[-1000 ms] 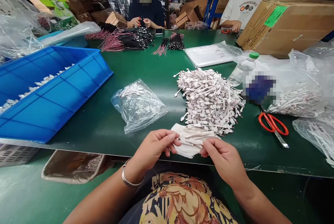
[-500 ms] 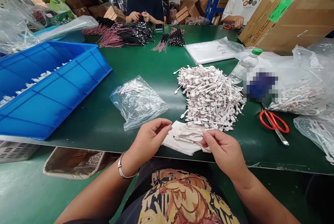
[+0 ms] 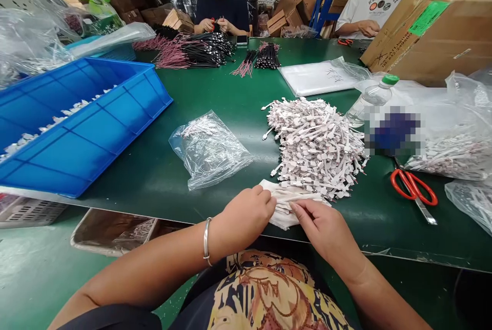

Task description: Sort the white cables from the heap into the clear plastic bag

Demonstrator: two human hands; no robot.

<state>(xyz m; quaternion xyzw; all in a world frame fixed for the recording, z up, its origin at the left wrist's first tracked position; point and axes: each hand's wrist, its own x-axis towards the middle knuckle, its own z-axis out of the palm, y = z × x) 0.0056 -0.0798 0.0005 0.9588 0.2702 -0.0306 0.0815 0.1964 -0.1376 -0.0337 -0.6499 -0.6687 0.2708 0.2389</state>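
2 hands (image 3: 246, 220) (image 3: 326, 230), now closer together, at cloth (image 3: 284, 221)

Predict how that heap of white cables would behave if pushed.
The heap of white cables would probably slump and spread, since the pieces look loose. They seem light and fairly flexible, being short, thin and sometimes curved. Some may snag, as many overlap.

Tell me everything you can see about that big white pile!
The pile is a jumbled heap of many short white cables with blocky white ends; some tips look silvery, and bits of red peek out. They look like plastic. It lies loose on the green table, with a few cables poking out on its left. Its near edge meets a pale cloth, where the left hand and right hand are. A clear bottle is by its far right side; I can't tell if they touch.
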